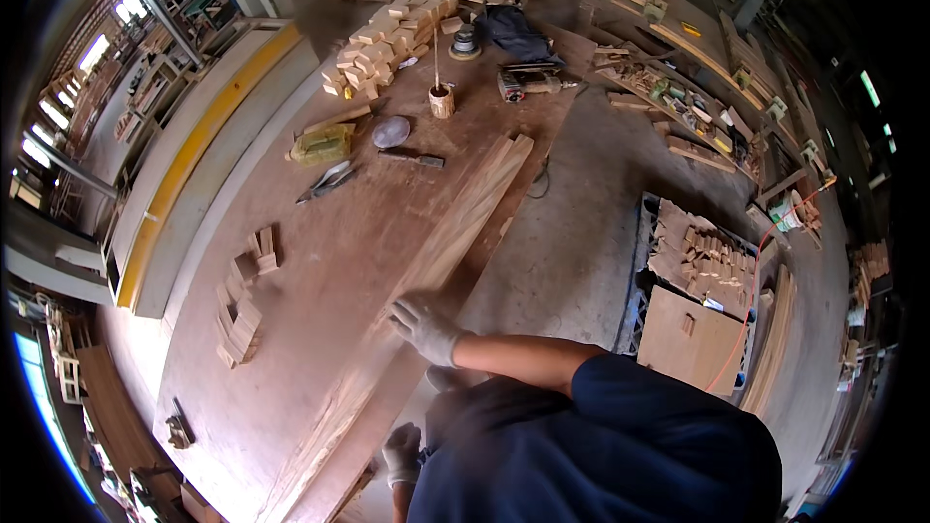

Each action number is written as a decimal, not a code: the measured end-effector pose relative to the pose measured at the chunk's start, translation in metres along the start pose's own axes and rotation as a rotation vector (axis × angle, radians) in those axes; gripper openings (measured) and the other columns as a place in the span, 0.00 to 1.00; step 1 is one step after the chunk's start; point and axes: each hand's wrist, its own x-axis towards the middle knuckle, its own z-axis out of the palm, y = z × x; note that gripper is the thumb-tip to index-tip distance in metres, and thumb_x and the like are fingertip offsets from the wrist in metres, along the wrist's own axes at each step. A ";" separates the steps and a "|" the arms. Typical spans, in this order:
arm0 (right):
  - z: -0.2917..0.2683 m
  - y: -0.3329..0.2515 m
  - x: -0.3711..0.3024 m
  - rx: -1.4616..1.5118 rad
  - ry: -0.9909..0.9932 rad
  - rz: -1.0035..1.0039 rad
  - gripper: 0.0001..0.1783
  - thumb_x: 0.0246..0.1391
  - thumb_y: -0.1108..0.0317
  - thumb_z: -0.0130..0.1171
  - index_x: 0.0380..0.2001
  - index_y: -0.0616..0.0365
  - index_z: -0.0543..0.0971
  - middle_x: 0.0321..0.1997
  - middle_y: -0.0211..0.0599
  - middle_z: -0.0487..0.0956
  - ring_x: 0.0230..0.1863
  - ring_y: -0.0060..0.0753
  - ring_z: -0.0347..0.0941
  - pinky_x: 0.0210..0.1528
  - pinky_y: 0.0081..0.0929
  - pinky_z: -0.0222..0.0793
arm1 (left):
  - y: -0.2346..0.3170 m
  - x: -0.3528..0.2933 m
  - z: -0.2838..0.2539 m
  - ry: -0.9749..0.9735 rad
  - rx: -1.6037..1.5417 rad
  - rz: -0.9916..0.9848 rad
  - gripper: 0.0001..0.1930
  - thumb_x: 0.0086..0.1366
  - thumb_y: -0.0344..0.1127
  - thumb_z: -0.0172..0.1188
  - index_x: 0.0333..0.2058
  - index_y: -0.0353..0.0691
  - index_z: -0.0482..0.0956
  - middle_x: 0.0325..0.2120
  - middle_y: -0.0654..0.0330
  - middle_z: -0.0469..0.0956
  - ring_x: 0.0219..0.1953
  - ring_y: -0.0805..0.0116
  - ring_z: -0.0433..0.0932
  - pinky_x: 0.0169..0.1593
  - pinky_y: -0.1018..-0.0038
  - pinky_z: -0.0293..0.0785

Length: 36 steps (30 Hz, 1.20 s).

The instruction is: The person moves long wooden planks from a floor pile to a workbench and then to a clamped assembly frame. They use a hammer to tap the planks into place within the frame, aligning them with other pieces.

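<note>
A long wooden board (455, 237) lies lengthwise along the right side of the brown work table (300, 271). My right hand (426, 331), in a pale work glove, rests on the board near its middle with the fingers stretched out. Lower down, my left hand (402, 452), also gloved, is beside the table's near right edge, close to the board. Its fingers are shaded and partly turned away, so their grip does not show. Left of the board lie small wooden strips (240, 322) in loose groups.
At the table's far end are piled wood blocks (392, 44), a pot with a stick (441, 102), a sander (465, 44) and a nail gun (528, 83). A chisel (415, 159) and round disc (391, 132) lie nearer. A loaded pallet (693, 334) stands right; a yellow-striped bench (218, 126) left.
</note>
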 end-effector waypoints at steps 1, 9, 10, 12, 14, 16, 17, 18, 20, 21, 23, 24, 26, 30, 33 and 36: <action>-0.006 -0.005 -0.003 0.020 -0.007 -0.009 0.38 0.64 0.55 0.45 0.75 0.56 0.59 0.81 0.47 0.52 0.81 0.56 0.44 0.79 0.57 0.41 | 0.005 0.006 -0.012 0.143 0.114 0.227 0.11 0.59 0.39 0.68 0.37 0.41 0.89 0.24 0.50 0.86 0.26 0.56 0.86 0.33 0.65 0.82; 0.004 0.007 -0.058 0.200 0.079 0.080 0.34 0.65 0.56 0.46 0.71 0.59 0.66 0.77 0.52 0.59 0.78 0.55 0.53 0.76 0.57 0.48 | 0.102 0.093 -0.056 0.157 0.598 0.501 0.48 0.48 0.45 0.78 0.66 0.36 0.66 0.63 0.40 0.68 0.66 0.37 0.64 0.67 0.49 0.64; 0.002 0.009 -0.069 0.261 0.153 0.120 0.33 0.61 0.56 0.53 0.67 0.60 0.70 0.73 0.53 0.64 0.71 0.55 0.62 0.73 0.54 0.54 | 0.107 0.099 -0.057 0.134 0.685 0.485 0.51 0.47 0.48 0.79 0.67 0.36 0.64 0.64 0.40 0.67 0.66 0.37 0.63 0.67 0.48 0.63; 0.004 0.018 -0.097 0.349 0.130 0.197 0.32 0.57 0.56 0.56 0.62 0.62 0.73 0.67 0.54 0.70 0.67 0.54 0.66 0.70 0.51 0.59 | 0.097 0.112 -0.054 0.115 0.830 0.492 0.61 0.40 0.56 0.81 0.69 0.35 0.60 0.63 0.41 0.68 0.65 0.38 0.65 0.67 0.50 0.64; 0.012 0.030 -0.129 0.459 0.044 0.334 0.30 0.55 0.56 0.58 0.57 0.62 0.77 0.61 0.54 0.75 0.62 0.54 0.71 0.66 0.48 0.65 | 0.077 0.132 -0.051 0.041 0.718 0.478 0.61 0.40 0.57 0.81 0.69 0.34 0.60 0.61 0.42 0.69 0.62 0.39 0.68 0.65 0.51 0.66; 0.024 0.039 -0.162 0.534 -0.178 0.512 0.30 0.53 0.52 0.60 0.55 0.60 0.79 0.57 0.54 0.79 0.59 0.54 0.75 0.63 0.45 0.69 | 0.062 0.147 -0.047 0.001 0.649 0.488 0.63 0.39 0.61 0.81 0.68 0.33 0.60 0.55 0.42 0.75 0.55 0.40 0.74 0.60 0.52 0.71; 0.028 0.043 -0.181 0.541 -0.328 0.590 0.32 0.52 0.48 0.62 0.55 0.58 0.79 0.55 0.53 0.81 0.58 0.54 0.76 0.63 0.44 0.70 | 0.060 0.150 -0.049 -0.024 0.664 0.473 0.63 0.39 0.61 0.80 0.68 0.32 0.60 0.53 0.42 0.76 0.54 0.39 0.74 0.59 0.51 0.72; 0.045 0.046 -0.203 0.576 -0.437 0.679 0.33 0.54 0.45 0.60 0.56 0.58 0.80 0.57 0.54 0.80 0.60 0.54 0.75 0.63 0.44 0.70 | 0.060 0.152 -0.054 -0.043 0.680 0.454 0.62 0.39 0.62 0.80 0.68 0.32 0.61 0.52 0.41 0.77 0.52 0.39 0.75 0.58 0.51 0.73; 0.079 0.050 -0.248 0.605 -0.643 0.824 0.34 0.56 0.39 0.58 0.53 0.57 0.82 0.57 0.54 0.80 0.61 0.54 0.75 0.63 0.45 0.70 | 0.065 0.156 -0.053 -0.044 0.698 0.483 0.62 0.40 0.62 0.80 0.67 0.32 0.61 0.47 0.41 0.80 0.49 0.37 0.77 0.55 0.50 0.75; 0.091 0.052 -0.257 0.595 -0.735 0.836 0.35 0.56 0.36 0.57 0.51 0.56 0.84 0.56 0.53 0.81 0.61 0.54 0.76 0.63 0.45 0.71 | 0.064 0.157 -0.062 -0.031 0.715 0.466 0.61 0.40 0.62 0.80 0.67 0.32 0.61 0.48 0.41 0.79 0.49 0.38 0.77 0.55 0.50 0.75; 0.121 0.058 -0.298 0.615 -0.844 0.870 0.35 0.57 0.34 0.56 0.47 0.55 0.86 0.54 0.51 0.83 0.59 0.54 0.77 0.61 0.45 0.72 | 0.069 0.171 -0.062 -0.042 0.721 0.468 0.61 0.39 0.61 0.80 0.67 0.32 0.62 0.49 0.41 0.79 0.49 0.38 0.77 0.56 0.51 0.74; 0.135 0.053 -0.314 0.627 -0.911 0.881 0.35 0.57 0.33 0.55 0.45 0.54 0.87 0.52 0.50 0.84 0.58 0.53 0.78 0.60 0.45 0.72 | 0.070 0.174 -0.066 -0.064 0.707 0.469 0.61 0.40 0.61 0.80 0.67 0.32 0.62 0.49 0.41 0.79 0.50 0.38 0.76 0.56 0.51 0.74; 0.151 0.039 -0.335 0.590 -0.905 0.906 0.35 0.56 0.32 0.55 0.43 0.54 0.88 0.49 0.48 0.85 0.55 0.53 0.79 0.58 0.45 0.73 | 0.071 0.178 -0.076 -0.101 0.678 0.460 0.60 0.40 0.60 0.79 0.67 0.31 0.62 0.51 0.41 0.78 0.51 0.39 0.76 0.57 0.52 0.74; 0.163 0.051 -0.328 0.623 -0.813 0.860 0.34 0.57 0.33 0.55 0.42 0.54 0.88 0.48 0.51 0.85 0.54 0.56 0.79 0.58 0.46 0.73 | 0.071 0.179 -0.069 -0.064 0.696 0.476 0.59 0.41 0.60 0.78 0.67 0.32 0.62 0.51 0.42 0.78 0.52 0.39 0.75 0.58 0.51 0.73; 0.107 0.061 -0.269 0.733 -0.749 0.893 0.31 0.57 0.37 0.57 0.43 0.55 0.87 0.47 0.49 0.85 0.51 0.51 0.80 0.56 0.44 0.73 | 0.061 0.175 -0.068 -0.008 0.720 0.445 0.60 0.42 0.61 0.77 0.68 0.32 0.61 0.51 0.42 0.78 0.52 0.39 0.75 0.58 0.50 0.72; 0.080 0.081 -0.239 0.733 -0.522 0.942 0.25 0.56 0.44 0.63 0.42 0.54 0.86 0.40 0.43 0.86 0.43 0.43 0.82 0.49 0.39 0.75 | 0.061 0.175 -0.063 0.015 0.649 0.479 0.60 0.42 0.61 0.78 0.68 0.33 0.60 0.53 0.43 0.77 0.52 0.39 0.75 0.58 0.50 0.71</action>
